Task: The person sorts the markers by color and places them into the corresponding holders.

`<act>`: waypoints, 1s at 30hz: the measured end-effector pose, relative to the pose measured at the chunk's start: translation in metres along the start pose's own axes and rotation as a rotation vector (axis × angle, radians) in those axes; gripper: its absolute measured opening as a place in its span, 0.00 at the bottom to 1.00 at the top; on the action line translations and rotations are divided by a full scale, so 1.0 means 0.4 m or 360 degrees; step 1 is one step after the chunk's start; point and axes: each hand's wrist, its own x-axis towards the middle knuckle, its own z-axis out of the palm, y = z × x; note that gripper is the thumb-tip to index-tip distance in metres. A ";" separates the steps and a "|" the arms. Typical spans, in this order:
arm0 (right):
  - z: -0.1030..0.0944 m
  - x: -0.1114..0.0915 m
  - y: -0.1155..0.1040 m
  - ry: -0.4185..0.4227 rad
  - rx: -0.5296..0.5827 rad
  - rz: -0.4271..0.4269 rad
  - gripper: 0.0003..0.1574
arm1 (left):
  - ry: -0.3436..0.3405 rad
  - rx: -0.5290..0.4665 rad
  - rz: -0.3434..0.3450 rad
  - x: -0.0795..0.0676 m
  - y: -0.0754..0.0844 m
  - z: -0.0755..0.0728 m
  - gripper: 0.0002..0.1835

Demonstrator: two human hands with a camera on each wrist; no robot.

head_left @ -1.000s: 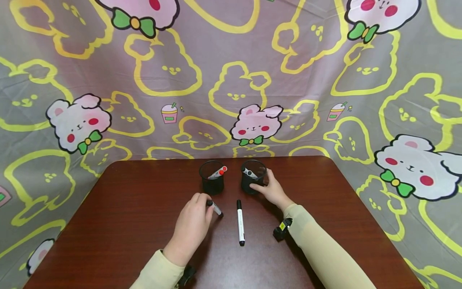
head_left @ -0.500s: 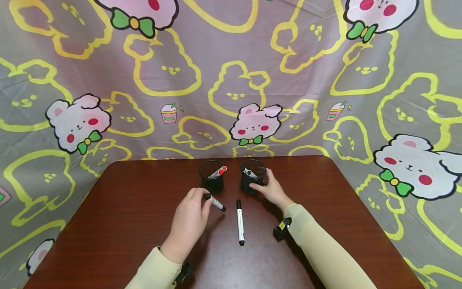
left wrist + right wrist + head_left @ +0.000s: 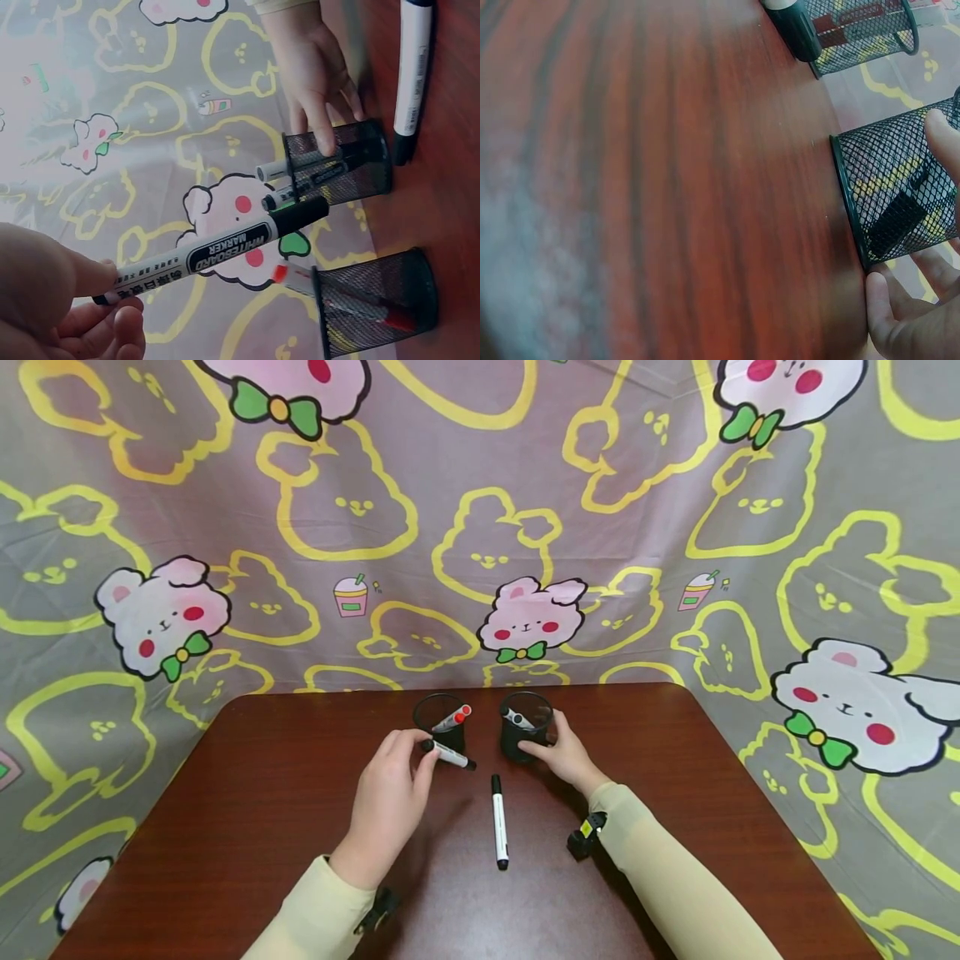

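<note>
My left hand (image 3: 386, 810) pinches a black-capped whiteboard marker (image 3: 195, 259) by one end, between thumb and fingers. The marker points right, its far cap tilted slightly down in the head view, and is held up off the table near the two mesh pen holders. My right hand (image 3: 567, 757) grips the right-hand black mesh pen holder (image 3: 513, 747), thumb on the near side and fingers at its far side. Inside it lean black-capped markers (image 3: 311, 180). The left-hand mesh pen holder (image 3: 427, 289) contains red-capped markers (image 3: 453, 718); the left hand partly hides it in the head view.
Another black-capped marker (image 3: 500, 831) lies lengthwise on the brown wooden table (image 3: 285, 802), between the hands. A patterned cloth (image 3: 420, 568) hangs behind the table and along both sides.
My left hand has raised the marker from near the tabletop and moved it away from me, up to the left pen holder's front. My right hand stays on its pen holder.
</note>
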 end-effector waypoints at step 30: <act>0.002 0.002 0.002 0.0018 -0.0001 0.0034 0.53 | 0.0030 -0.0196 0.0178 0.098 0.125 -0.001 0.15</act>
